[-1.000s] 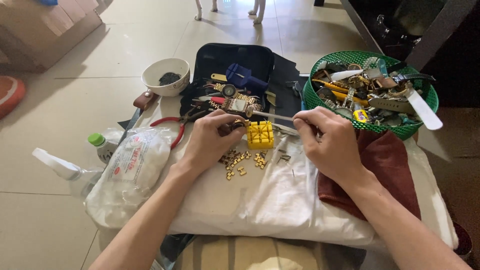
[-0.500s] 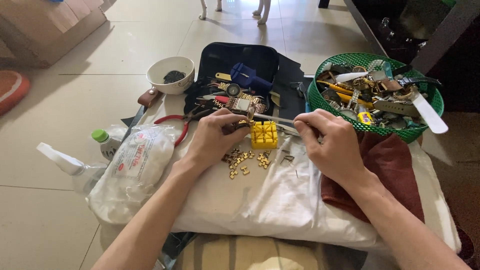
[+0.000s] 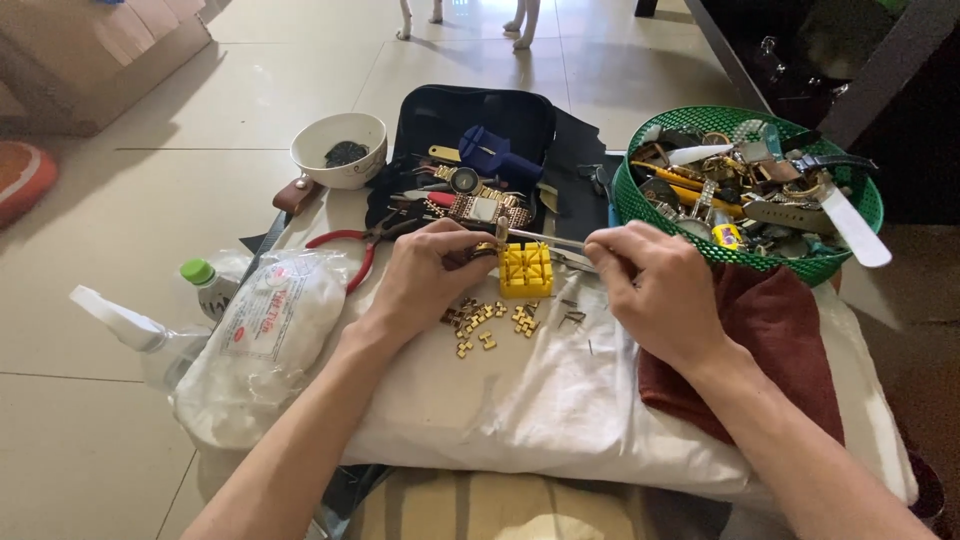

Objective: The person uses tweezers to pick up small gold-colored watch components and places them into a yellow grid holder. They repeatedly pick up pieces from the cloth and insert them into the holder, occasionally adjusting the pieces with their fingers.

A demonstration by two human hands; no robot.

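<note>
Head view: both hands over a white cloth [image 3: 520, 400] on the bench. Left hand [image 3: 425, 275] is curled, fingertips pinching a gold watch band [image 3: 487, 246] against the top edge of a small yellow holder block [image 3: 525, 270], which sits btwn the two hands. Right hand [image 3: 660, 290] grips a thin metal tool [image 3: 545, 239], held approx. level, its tip reaching the band at the block. Loose gold links [image 3: 490, 322] lie scattered on the cloth just below the block, near left fingers.

Left of left hand: clear plastic bag [image 3: 265, 345] w/ white contents and a round red-printed label on its upper face; beside it a bottle w/ green cap [image 3: 198, 272] and a white spray nozzle [image 3: 115, 318]. Red-handled pliers [image 3: 345, 245] just above the bag. Beyond the hands: open dark tool case [image 3: 475, 150] w/ blue tool and watch parts, white bowl [image 3: 340, 150] to its left. Beyond right hand: green mesh basket [image 3: 650, 205] full of watches and tools. Dark red cloth [image 3: 780, 340] lies under the right wrist.
</note>
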